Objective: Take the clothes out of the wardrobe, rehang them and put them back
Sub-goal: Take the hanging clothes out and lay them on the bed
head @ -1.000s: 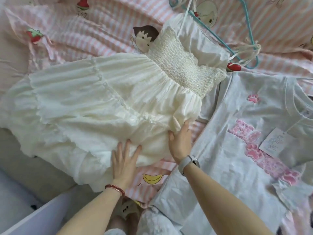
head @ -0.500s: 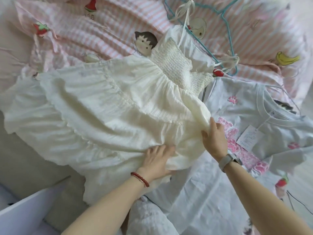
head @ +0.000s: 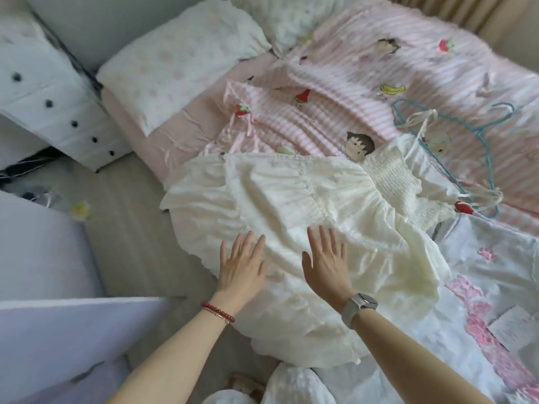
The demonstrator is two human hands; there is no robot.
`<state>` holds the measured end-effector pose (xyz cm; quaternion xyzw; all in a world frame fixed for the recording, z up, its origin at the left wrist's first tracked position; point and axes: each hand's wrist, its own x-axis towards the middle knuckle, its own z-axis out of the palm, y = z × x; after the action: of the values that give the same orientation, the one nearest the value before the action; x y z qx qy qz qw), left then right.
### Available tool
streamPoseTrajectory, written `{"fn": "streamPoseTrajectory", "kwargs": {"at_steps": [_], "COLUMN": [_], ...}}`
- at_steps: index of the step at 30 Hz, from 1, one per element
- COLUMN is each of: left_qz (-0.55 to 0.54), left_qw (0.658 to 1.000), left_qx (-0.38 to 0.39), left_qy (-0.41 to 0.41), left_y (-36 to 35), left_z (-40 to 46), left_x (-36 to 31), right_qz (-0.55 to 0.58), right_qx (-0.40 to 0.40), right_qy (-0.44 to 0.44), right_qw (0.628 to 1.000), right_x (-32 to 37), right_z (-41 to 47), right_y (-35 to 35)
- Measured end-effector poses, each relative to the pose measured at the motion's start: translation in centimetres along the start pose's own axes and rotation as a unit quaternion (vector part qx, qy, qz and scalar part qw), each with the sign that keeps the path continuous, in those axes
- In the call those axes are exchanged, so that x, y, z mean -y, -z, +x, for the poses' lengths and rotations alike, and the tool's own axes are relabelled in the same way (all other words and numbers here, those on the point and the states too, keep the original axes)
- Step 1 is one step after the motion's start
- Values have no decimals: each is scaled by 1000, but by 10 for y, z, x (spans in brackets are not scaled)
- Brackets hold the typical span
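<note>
A cream tiered dress (head: 291,205) with a smocked top lies spread across the bed, its skirt hanging over the near edge. My left hand (head: 242,263), with a red bead bracelet at the wrist, lies flat with straight fingers on the skirt's lower left part. Just to its right my right hand (head: 326,263), with a watch at the wrist, rests flat on the skirt too. A teal wire hanger (head: 484,158) lies on the bed past the dress top, with the dress's thin straps tied to it. A pale grey T-shirt (head: 495,287) with pink lettering and a paper tag lies at the right.
The bed wears a pink striped cartoon cover (head: 379,83). A white pillow (head: 180,59) lies at its head. A white drawer unit with black knobs (head: 52,106) stands at the left. A white panel (head: 58,330) reaches in from the lower left over the beige floor (head: 131,228).
Both hands have let go of the skirt hem and now lie flat, side by side, on the skirt. The camera has swung left, bringing the pillow and drawers into view.
</note>
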<state>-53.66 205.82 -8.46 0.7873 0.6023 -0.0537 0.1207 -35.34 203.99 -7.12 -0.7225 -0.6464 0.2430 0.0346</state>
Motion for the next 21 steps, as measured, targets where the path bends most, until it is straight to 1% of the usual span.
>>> {"fn": "streamPoseTrajectory", "kwargs": {"at_steps": [2,5,7,9,13,17,21], "left_qz": [-4,0,8,11,28,70,104], "left_qw": [997,980,966,948,896,832,760], "left_qx": [-56,-151,-179,-188,-227,-277,-306], "left_qy": [50,128,188,255,380,475,564], "left_y": [21,40,47,54,74,100,124], "left_z": [-32,-96,-148,-201,-305,-401,-486], "left_x": [37,95,134,172,238,286,311], "right_qz": [-16,-27,-36,-46,-47,-40,-31], "right_qx": [11,37,42,39,38,60,65], "right_qy": [69,174,241,312,466,567,662], "right_qw": [997,984,969,948,883,820,746], "right_x": [51,129,180,231,337,433,515], "right_z": [-2,-16,-32,-53,-105,-159,-210], "right_y": [-4,-18,-32,-48,-75,-100,-114]}}
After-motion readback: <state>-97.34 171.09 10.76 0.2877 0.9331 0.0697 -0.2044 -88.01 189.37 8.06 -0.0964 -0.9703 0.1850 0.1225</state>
